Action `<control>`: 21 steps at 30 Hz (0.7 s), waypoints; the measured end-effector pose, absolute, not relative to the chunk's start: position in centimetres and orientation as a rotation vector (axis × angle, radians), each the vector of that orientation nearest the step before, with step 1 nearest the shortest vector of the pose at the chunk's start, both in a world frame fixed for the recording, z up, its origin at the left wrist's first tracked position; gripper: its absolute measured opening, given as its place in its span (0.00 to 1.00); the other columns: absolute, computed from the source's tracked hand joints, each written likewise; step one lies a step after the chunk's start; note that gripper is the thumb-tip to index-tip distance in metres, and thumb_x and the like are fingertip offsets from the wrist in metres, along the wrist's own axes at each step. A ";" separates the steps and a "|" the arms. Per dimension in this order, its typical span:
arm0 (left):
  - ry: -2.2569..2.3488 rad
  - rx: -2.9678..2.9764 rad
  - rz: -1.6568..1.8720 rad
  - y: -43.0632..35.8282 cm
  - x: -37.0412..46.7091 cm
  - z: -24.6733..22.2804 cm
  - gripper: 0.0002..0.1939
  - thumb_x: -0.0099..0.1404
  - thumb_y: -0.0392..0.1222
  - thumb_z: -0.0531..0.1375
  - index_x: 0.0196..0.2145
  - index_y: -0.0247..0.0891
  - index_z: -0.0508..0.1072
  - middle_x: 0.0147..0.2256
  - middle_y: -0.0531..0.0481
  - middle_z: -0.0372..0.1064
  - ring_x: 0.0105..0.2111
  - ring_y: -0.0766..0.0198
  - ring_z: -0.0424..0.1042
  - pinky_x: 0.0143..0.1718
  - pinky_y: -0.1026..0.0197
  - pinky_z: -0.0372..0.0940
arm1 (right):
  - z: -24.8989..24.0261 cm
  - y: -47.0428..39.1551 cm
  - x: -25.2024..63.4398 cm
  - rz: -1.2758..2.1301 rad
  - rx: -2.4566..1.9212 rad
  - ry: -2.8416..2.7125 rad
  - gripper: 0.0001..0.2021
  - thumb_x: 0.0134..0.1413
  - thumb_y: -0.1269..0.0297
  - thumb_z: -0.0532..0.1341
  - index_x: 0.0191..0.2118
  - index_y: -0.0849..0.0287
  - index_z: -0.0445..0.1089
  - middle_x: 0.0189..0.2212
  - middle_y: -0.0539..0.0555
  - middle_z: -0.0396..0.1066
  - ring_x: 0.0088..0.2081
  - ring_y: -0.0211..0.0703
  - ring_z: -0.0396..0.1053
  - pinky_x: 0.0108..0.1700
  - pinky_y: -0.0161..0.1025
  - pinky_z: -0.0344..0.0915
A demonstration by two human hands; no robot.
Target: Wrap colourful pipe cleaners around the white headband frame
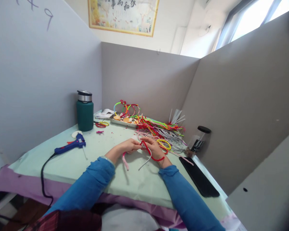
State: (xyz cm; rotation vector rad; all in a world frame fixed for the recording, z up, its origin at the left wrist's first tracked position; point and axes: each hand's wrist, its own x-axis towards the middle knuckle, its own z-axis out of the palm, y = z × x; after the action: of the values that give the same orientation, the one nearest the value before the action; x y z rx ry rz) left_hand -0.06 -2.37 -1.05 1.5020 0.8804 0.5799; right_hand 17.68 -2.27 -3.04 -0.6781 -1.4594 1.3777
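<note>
Close together over the middle of the table, my left hand and my right hand both pinch fuzzy craft stems. A red stem rises between the fingertips and curves down across my right wrist. From the same spot a thin grey stem bends toward the table. Below my left hand hangs a pink stem. How the stems join at the fingertips is too small to make out. Yellow-handled scissors lie just beyond my right hand.
A blue glue gun with a black cord and a green bottle stand left. Behind are a metal tray and piled colourful stems. To the right are a clear jar and a black phone-like slab. Grey partitions surround the table.
</note>
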 end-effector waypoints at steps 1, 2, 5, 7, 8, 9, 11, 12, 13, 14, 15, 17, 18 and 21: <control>0.879 1.507 0.578 -2.3 -0.1 -1.1 0.26 0.44 0.60 0.68 0.28 0.34 0.68 0.14 0.63 0.46 0.12 0.76 0.42 0.16 0.65 0.34 | -3.1 -2.3 17.6 1.383 -0.683 -1.458 0.16 0.40 0.56 0.69 0.36 0.57 0.72 0.24 0.48 0.69 0.25 0.37 0.66 0.28 0.35 0.63; 0.878 1.510 0.574 -2.3 0.0 -1.1 0.26 0.44 0.60 0.68 0.27 0.35 0.67 0.14 0.63 0.46 0.12 0.76 0.42 0.16 0.65 0.34 | -3.2 -2.3 17.5 1.382 -0.688 -1.453 0.15 0.39 0.56 0.69 0.34 0.58 0.72 0.23 0.48 0.69 0.24 0.36 0.65 0.27 0.35 0.62; 0.873 1.523 0.574 -2.3 0.0 -1.1 0.26 0.44 0.61 0.67 0.26 0.35 0.67 0.14 0.63 0.47 0.13 0.76 0.41 0.16 0.65 0.35 | -3.3 -2.3 17.2 1.361 -0.704 -1.406 0.15 0.40 0.54 0.69 0.30 0.58 0.69 0.20 0.46 0.66 0.21 0.34 0.62 0.23 0.32 0.59; 0.867 1.542 0.582 -2.4 0.0 -0.9 0.26 0.45 0.61 0.67 0.27 0.35 0.68 0.15 0.62 0.47 0.13 0.76 0.41 0.17 0.66 0.35 | -3.3 -2.3 17.0 1.331 -0.741 -1.371 0.16 0.41 0.52 0.68 0.28 0.58 0.66 0.19 0.46 0.64 0.20 0.33 0.60 0.21 0.31 0.56; 0.864 1.556 0.591 -2.4 -0.1 -0.9 0.26 0.45 0.62 0.67 0.27 0.35 0.68 0.15 0.62 0.47 0.14 0.76 0.41 0.17 0.65 0.36 | -3.3 -2.3 16.9 1.311 -0.767 -1.359 0.16 0.42 0.51 0.67 0.27 0.58 0.65 0.19 0.46 0.63 0.19 0.33 0.59 0.20 0.31 0.54; 0.863 1.571 0.599 -2.4 -0.1 -0.8 0.26 0.46 0.62 0.66 0.27 0.35 0.68 0.16 0.62 0.47 0.14 0.76 0.42 0.17 0.65 0.36 | -3.3 -2.2 16.9 1.291 -0.792 -1.346 0.17 0.43 0.51 0.67 0.26 0.58 0.64 0.18 0.45 0.62 0.18 0.33 0.58 0.19 0.31 0.53; 0.861 1.602 0.612 -2.4 -0.1 -0.8 0.25 0.47 0.61 0.66 0.27 0.35 0.68 0.16 0.61 0.47 0.14 0.76 0.42 0.17 0.65 0.37 | -3.4 -2.1 16.8 1.270 -0.831 -1.314 0.17 0.43 0.51 0.66 0.24 0.58 0.61 0.16 0.45 0.61 0.17 0.32 0.56 0.18 0.31 0.50; 0.861 1.613 0.614 -2.4 -0.1 -0.8 0.25 0.48 0.61 0.65 0.27 0.35 0.68 0.16 0.61 0.47 0.14 0.76 0.43 0.17 0.65 0.37 | -3.4 -2.0 16.8 1.271 -0.841 -1.302 0.17 0.43 0.51 0.65 0.23 0.57 0.61 0.15 0.45 0.60 0.16 0.32 0.55 0.17 0.31 0.49; 0.862 1.619 0.614 -2.4 -0.1 -0.8 0.25 0.48 0.61 0.65 0.27 0.35 0.68 0.16 0.61 0.47 0.15 0.76 0.43 0.17 0.65 0.37 | -3.5 -1.8 16.9 1.276 -0.847 -1.298 0.17 0.44 0.51 0.65 0.22 0.57 0.60 0.15 0.45 0.61 0.15 0.32 0.55 0.17 0.31 0.49; 0.862 1.619 0.614 -2.4 -0.1 -0.8 0.25 0.48 0.61 0.65 0.28 0.35 0.69 0.16 0.61 0.47 0.15 0.75 0.43 0.17 0.65 0.38 | -3.6 -1.7 16.9 1.279 -0.850 -1.298 0.17 0.44 0.51 0.64 0.22 0.57 0.60 0.15 0.46 0.61 0.15 0.32 0.55 0.16 0.31 0.49; 0.862 1.616 0.619 -2.5 0.0 -0.8 0.25 0.49 0.61 0.65 0.29 0.34 0.69 0.16 0.61 0.47 0.15 0.75 0.43 0.17 0.65 0.38 | -3.8 -1.5 17.0 1.281 -0.848 -1.303 0.17 0.44 0.51 0.64 0.22 0.57 0.60 0.15 0.46 0.62 0.15 0.32 0.55 0.16 0.31 0.49; 0.855 1.605 0.648 -2.5 0.1 -0.8 0.25 0.48 0.61 0.65 0.29 0.35 0.67 0.17 0.62 0.47 0.15 0.75 0.43 0.17 0.66 0.38 | -4.0 -1.2 17.1 1.281 -0.829 -1.297 0.17 0.45 0.51 0.64 0.22 0.57 0.61 0.15 0.46 0.63 0.15 0.32 0.55 0.16 0.32 0.49; 0.848 1.595 0.671 -2.5 0.2 -0.7 0.25 0.48 0.62 0.65 0.29 0.35 0.66 0.17 0.62 0.47 0.15 0.75 0.43 0.17 0.66 0.38 | -4.1 -1.0 17.1 1.281 -0.816 -1.279 0.17 0.45 0.50 0.63 0.23 0.57 0.61 0.16 0.46 0.63 0.14 0.32 0.55 0.16 0.32 0.50; 0.831 1.561 0.736 -2.6 0.4 -0.6 0.25 0.51 0.62 0.63 0.30 0.36 0.65 0.17 0.62 0.49 0.15 0.75 0.44 0.17 0.67 0.39 | -4.2 -0.8 17.2 1.285 -0.798 -1.212 0.18 0.43 0.49 0.65 0.23 0.57 0.60 0.16 0.45 0.62 0.14 0.32 0.56 0.16 0.33 0.52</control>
State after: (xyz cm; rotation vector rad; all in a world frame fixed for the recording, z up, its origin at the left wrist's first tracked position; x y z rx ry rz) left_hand 0.41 -2.62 -0.55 1.5613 0.8313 0.7364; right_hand 17.17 -0.80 -4.23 -0.7982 -1.2120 1.2851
